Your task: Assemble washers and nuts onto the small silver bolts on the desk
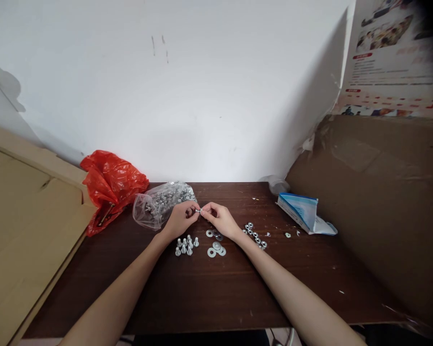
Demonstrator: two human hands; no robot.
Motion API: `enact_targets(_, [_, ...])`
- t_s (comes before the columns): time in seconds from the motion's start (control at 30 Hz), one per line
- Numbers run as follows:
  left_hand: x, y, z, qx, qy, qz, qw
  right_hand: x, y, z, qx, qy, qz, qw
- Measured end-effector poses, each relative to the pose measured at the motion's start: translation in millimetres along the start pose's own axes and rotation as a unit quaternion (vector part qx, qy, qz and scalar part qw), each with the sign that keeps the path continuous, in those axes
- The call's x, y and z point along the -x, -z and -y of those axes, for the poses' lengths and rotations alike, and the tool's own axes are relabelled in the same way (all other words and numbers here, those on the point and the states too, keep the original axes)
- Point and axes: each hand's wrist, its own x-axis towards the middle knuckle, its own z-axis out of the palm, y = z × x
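The left hand [182, 218] and right hand [219, 219] pinch a small bolt [198, 210] between them, other bolts [184, 249] lying at its seven o'clock, washers [222, 251] at five. It looks light, stiff, probably slippery; its ends seem the surest hold.

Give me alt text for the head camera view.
A person's left hand and right hand hold a small metal piece between them over a brown table. Bolts, washers and nuts lie in groups from left to right; a clear bag of metal parts and a red bag sit farther left.
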Motion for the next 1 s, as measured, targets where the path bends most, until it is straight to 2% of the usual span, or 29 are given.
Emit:
enact_targets(0.17, [0.1,-1.3,-1.0,-0.031,-0.013,-0.003,0.999,-1.3,-1.7,-8.5,-0.066,0.009,0.008,0.998])
enact_targets(0.3, [-0.1,-1.2,-1.8,-0.030,-0.005,-0.007,1.000,-0.7,-0.8,-4.0,-0.085,0.004,0.002,0.996])
enact_targets(0.53, [0.5,-0.1,-3.7,-0.031,-0.017,-0.002,0.999,0.0,0.6,0.2,0.002,-0.004,-0.010,1.000])
enact_targets(0.73, [-0.3,-0.2,0.2,-0.024,-0.001,-0.005,1.000,-1.7,-0.2,-4.9,-0.092,0.009,-0.013,0.996])
enact_targets(0.83, [-0.6,-0.3,0.5,-0.023,-0.002,-0.010,1.000,-0.8,1.4,-0.4,-0.053,-0.012,-0.023,0.998])
enact_targets(0.93, [-0.6,-0.2,0.1,-0.021,-0.003,-0.007,1.000,0.3,2.8,2.9,0.013,0.008,-0.023,1.000])
enact_targets(1.0, [-0.7,0.1,-0.1,-0.018,0.003,-0.011,1.000,0.5,2.9,3.4,0.008,0.014,-0.020,1.000])
